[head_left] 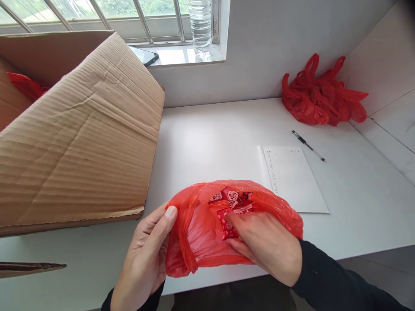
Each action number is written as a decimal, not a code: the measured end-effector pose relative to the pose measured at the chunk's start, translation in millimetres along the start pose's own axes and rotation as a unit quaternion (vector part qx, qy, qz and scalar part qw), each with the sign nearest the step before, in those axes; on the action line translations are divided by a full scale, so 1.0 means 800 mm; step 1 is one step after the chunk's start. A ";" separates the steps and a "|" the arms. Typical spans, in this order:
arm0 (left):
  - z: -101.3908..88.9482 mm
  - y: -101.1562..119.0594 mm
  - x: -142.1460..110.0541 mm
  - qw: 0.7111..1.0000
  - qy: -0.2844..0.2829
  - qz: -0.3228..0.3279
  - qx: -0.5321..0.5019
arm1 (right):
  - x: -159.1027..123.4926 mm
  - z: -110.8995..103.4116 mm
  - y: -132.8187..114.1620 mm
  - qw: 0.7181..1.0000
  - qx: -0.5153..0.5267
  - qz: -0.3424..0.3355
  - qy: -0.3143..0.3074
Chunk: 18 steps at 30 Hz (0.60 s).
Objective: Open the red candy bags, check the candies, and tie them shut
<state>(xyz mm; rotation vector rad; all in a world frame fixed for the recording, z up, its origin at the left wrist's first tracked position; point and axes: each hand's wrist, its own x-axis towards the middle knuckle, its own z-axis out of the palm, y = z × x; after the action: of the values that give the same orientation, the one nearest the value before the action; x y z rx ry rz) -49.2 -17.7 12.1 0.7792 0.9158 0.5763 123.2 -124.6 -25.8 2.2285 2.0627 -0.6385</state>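
Observation:
A thin red plastic bag [201, 246] is spread wide at its mouth above the front of the white table. My left hand [145, 250] pinches the bag's left rim between thumb and fingers. Inside the bag, my right hand [266, 237] has its thumb and index finger at a small red snack packet [228, 226] with white print. A second red packet [232, 197] with a pale printed patch lies just beyond it. Some of my right fingers are hidden under the palm.
At left a big open cardboard box [81, 142] holds some red plastic [27, 85]. A notepad [296, 181], a pen [308, 146] and bunched red bags [324, 97] lie to the right. On the sill are a water bottle [201, 28] and a phone [144, 56].

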 end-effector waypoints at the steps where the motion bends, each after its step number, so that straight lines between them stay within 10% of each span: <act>1: 0.000 0.000 0.000 1.000 0.000 0.001 0.000 | 0.000 0.000 0.001 1.000 -0.004 0.003 -0.005; 18: 0.003 -0.001 -0.002 1.000 0.009 0.009 0.005 | -0.009 -0.008 0.029 0.997 0.050 0.039 -0.032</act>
<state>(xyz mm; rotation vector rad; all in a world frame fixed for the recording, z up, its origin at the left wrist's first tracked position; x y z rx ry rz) -47.7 -20.3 13.7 0.7922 0.9300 0.5957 147.2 -132.4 -22.9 2.2949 1.9452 -0.8117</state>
